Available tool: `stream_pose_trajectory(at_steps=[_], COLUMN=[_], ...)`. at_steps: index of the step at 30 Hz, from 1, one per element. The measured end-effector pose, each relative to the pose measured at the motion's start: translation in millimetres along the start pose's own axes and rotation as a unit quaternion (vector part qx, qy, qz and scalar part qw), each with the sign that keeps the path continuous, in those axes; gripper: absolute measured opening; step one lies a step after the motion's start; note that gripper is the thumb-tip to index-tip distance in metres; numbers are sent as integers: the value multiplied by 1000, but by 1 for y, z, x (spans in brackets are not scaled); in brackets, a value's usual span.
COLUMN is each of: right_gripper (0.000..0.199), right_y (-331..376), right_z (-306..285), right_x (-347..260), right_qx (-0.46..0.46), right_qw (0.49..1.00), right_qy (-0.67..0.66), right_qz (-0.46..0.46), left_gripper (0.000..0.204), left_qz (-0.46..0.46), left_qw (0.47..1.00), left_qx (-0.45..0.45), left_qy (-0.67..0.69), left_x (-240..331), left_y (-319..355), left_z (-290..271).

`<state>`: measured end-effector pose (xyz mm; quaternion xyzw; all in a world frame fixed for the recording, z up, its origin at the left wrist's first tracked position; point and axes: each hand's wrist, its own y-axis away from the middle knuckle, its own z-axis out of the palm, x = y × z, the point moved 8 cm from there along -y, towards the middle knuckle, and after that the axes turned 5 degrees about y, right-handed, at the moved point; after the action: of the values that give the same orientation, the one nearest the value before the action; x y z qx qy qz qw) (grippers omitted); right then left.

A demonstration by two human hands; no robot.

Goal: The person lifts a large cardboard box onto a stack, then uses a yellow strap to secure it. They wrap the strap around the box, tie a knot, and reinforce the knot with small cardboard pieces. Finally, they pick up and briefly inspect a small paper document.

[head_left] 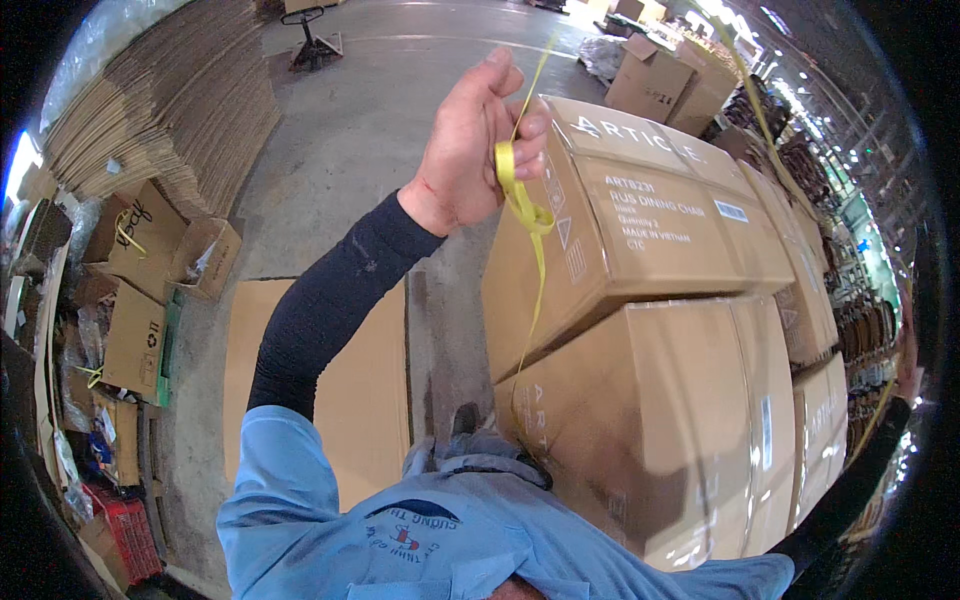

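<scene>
My left hand (488,148) is raised above the near left side of the stacked cartons, with its fingers curled around a yellow strap (541,218). The strap is looped below the fingers; one run goes up from the hand and another hangs down along the cartons. An upper brown carton (660,230) rests on a lower brown carton (690,400). At the far right rim is my right hand (908,365), small and dim, its fingers not clear. Near it runs another length of yellow strap (873,425); whether the hand grips it is hidden.
Flattened cardboard stacks (190,100) rise at the far left, above opened boxes (135,240) and a red crate (125,530). A cardboard sheet (375,400) lies on the floor beside me. A pallet jack (316,45) stands beyond. More cartons (648,80) are behind the stack.
</scene>
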<state>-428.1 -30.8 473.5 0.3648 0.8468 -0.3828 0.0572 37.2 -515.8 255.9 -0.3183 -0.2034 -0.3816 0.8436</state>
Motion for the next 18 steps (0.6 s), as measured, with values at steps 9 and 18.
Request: stream_pose_trajectory(at_steps=[9,18], right_gripper=[28,35], right_y=[19,-43], right_z=[375,570], right_x=[-323,-506], right_qx=[-428,-404], right_qw=[833,854], right_qy=[-347,-293], right_qz=[47,-148], left_gripper=[28,60], left_qz=[82,103], left_qw=[984,954], left_qx=[119,111], left_qy=[-104,-260], left_x=[35,77], left_y=[-136,-268], left_z=[-72,-193])
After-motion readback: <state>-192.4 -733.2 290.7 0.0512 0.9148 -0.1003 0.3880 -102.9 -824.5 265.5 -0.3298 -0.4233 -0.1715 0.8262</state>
